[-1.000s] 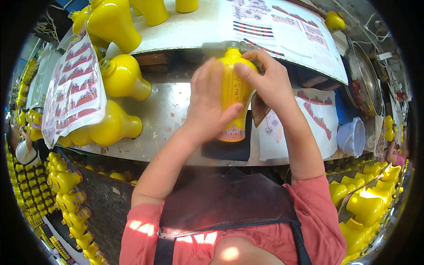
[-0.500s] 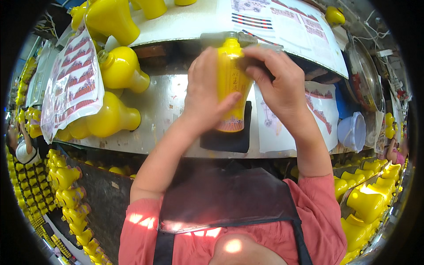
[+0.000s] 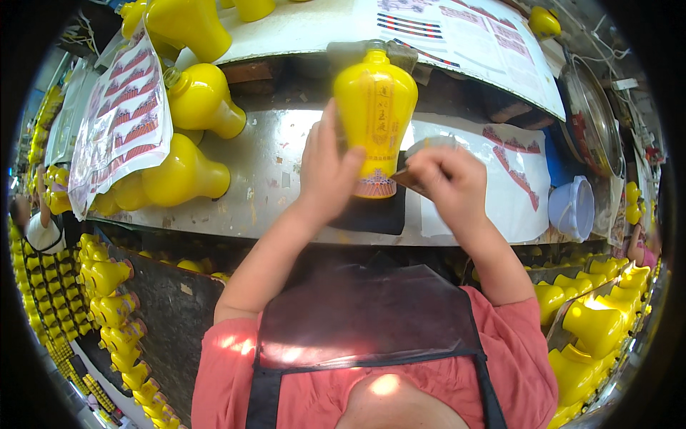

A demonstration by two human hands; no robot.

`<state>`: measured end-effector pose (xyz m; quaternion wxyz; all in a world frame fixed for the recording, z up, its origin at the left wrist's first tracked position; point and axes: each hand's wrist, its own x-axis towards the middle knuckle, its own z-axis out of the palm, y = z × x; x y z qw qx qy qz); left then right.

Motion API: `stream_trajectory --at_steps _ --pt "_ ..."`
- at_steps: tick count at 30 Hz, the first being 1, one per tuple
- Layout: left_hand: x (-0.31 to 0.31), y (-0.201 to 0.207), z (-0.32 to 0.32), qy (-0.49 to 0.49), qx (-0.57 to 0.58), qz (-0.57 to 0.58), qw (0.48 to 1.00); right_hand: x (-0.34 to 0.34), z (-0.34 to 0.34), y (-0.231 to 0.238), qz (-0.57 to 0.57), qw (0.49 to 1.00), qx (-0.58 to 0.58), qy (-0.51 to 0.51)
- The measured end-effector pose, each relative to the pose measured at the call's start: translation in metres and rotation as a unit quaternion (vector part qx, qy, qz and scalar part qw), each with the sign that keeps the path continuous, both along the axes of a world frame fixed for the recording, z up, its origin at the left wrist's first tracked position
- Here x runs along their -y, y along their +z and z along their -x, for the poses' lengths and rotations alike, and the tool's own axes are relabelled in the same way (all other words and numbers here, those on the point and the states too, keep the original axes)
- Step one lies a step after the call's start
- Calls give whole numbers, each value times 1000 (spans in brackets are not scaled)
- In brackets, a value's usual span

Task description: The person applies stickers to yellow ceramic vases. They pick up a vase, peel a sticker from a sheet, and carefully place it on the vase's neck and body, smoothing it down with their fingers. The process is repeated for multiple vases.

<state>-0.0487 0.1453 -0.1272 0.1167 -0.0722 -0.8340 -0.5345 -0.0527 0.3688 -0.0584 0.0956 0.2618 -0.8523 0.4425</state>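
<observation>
A glossy yellow bottle (image 3: 376,93) lies on its back with its neck pointing away from me. Its front carries a decal with a column of printed characters, and a patterned purple and red band circles its base. My left hand (image 3: 325,168) grips the lower left side, thumb over the front and fingers along the edge. At the lower right of the bottle, my right hand (image 3: 450,175) is closed around a small dark flat piece (image 3: 409,179) like a scraper, its edge at the patterned band. A black pad (image 3: 379,218) is under the base.
Several yellow bottles (image 3: 189,171) lie at the left behind a hanging decal sheet (image 3: 132,107). More decal sheets (image 3: 518,168) lie at the right, beside a small white bucket (image 3: 572,207). A raised white board (image 3: 307,32) crosses the back. Rows of bottles (image 3: 597,325) stand beside me.
My right hand has moved from the bottle's neck down to its lower right side. My left hand has shifted slightly toward the base, uncovering the bottle's front.
</observation>
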Motion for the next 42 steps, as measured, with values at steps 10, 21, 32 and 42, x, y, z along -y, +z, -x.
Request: stream_trajectory --at_steps 10,21,32,42 --pt "-3 -3 1 1 -8 23 1000 23 25 -43 142 931 333 -43" --pt "-8 0 2 18 -30 38 999 17 31 -36 135 939 316 5" --pt "-9 2 4 16 10 -2 1000 21 26 -27 3 959 283 -6" --pt "-27 27 1 19 46 25 998 18 28 -39 104 952 285 25"
